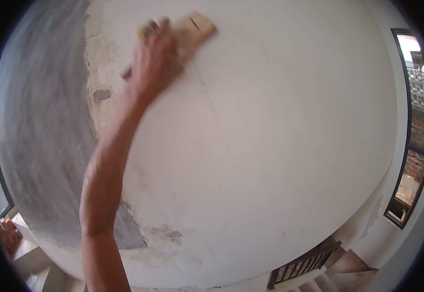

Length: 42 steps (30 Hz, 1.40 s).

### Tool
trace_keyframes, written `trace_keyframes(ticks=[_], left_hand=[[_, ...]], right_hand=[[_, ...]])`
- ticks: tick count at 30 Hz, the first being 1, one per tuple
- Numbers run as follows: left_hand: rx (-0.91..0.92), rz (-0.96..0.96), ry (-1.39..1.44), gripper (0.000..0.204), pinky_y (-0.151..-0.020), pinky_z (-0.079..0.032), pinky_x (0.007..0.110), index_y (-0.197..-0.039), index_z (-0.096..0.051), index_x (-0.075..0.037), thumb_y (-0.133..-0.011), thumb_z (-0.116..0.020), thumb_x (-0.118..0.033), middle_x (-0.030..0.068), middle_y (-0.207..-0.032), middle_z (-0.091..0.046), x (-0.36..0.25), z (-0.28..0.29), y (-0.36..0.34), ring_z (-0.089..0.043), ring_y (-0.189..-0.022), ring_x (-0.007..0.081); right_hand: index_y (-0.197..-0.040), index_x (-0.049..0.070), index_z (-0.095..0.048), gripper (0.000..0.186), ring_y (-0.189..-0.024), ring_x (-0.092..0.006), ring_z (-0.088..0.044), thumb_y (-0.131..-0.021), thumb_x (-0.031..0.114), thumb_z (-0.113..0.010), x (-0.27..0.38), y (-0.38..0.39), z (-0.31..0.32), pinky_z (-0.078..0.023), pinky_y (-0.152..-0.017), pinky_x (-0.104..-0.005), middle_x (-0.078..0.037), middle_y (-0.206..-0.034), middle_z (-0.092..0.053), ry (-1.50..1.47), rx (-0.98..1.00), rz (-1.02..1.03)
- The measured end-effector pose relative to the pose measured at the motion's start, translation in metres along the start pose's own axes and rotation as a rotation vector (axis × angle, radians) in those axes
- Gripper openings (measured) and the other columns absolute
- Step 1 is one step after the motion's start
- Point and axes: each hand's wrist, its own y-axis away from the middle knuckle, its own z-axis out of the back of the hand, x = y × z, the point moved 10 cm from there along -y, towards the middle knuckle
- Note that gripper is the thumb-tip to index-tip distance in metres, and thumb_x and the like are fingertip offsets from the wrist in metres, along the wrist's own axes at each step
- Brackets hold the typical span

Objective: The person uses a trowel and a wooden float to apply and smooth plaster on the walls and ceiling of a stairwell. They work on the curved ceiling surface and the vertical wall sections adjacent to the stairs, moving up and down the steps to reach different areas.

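Note:
My left hand [157,61] is raised high against the wall, its fingers closed round a flat wooden block [199,30]. The block is pale brown and has a dark slot near its upper right end. It lies slanted against the white wall, and its lower left end shows beyond my wrist. Motion smears the hand and the block, so I cannot tell the tool's exact kind. A small yellow patch shows beside my fingertips. My bare left forearm [107,165] reaches up from the lower edge. My right hand is out of view.
The white wall [280,126] meets a grey plastered area [46,121] along a rough, chipped edge. A dark-framed window [409,146] stands at the right. Lower right are a stair railing [304,267] and steps; bricks [9,236] are stacked at the lower left.

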Motion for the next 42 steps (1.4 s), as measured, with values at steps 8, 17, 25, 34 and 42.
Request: trace_keyframes(ticks=[8,17,25,34,42], left_hand=[[0.108,-0.209,-0.101,0.035,-0.088,-0.054,0.041,-0.115,-0.071,-0.007,-0.081,-0.077,-0.012,0.0137,-0.114,-0.062,-0.073,0.007,0.107,-0.054,-0.111,0.0278],[0.050,0.029,-0.105,0.033,-0.079,-0.054,0.037,-0.115,-0.068,-0.007,-0.088,-0.074,-0.026,0.0128,-0.116,-0.062,-0.069,-0.002,0.076,-0.056,-0.112,0.0215],[0.332,-0.236,0.162,0.041,-0.090,-0.055,0.050,-0.127,-0.065,-0.010,-0.087,-0.072,-0.013,0.0144,-0.128,-0.054,-0.199,0.021,0.257,-0.047,-0.124,0.0339],[0.188,-0.026,-0.049,0.041,-0.081,-0.050,0.050,-0.123,-0.067,-0.011,-0.083,-0.074,-0.015,0.0149,-0.131,-0.054,-0.162,0.013,0.190,-0.047,-0.124,0.0333],[0.231,-0.181,0.184,0.047,-0.087,-0.047,0.052,-0.122,-0.067,-0.006,-0.076,-0.077,-0.010,0.0234,-0.130,-0.050,-0.214,-0.010,0.148,-0.046,-0.116,0.0390]], right_hand=[[-0.127,0.002,-0.063,0.042,-0.082,-0.0277,-0.066,-0.088,0.017,-0.058,-0.022,0.010,0.006,-0.053,-0.072,-0.0389,-0.017,-0.103,-0.069,-0.010,-0.023,-0.022],[-0.127,0.002,-0.063,0.042,-0.082,-0.0279,-0.066,-0.087,0.016,-0.058,-0.046,0.036,0.009,-0.053,-0.071,-0.0392,-0.017,-0.103,-0.069,-0.016,-0.009,-0.029],[-0.127,0.002,-0.063,0.043,-0.082,-0.0281,-0.066,-0.086,0.015,-0.058,-0.087,0.073,0.021,-0.053,-0.071,-0.0395,-0.018,-0.102,-0.069,-0.033,-0.031,-0.073],[-0.126,0.002,-0.063,0.043,-0.081,-0.0284,-0.066,-0.086,0.014,-0.058,-0.129,0.099,0.040,-0.053,-0.071,-0.0398,-0.018,-0.101,-0.069,-0.046,-0.147,-0.141],[-0.126,0.001,-0.063,0.043,-0.081,-0.0286,-0.066,-0.085,0.013,-0.058,-0.114,0.069,0.038,-0.053,-0.071,-0.0400,-0.018,-0.101,-0.069,-0.052,-0.173,-0.194]])
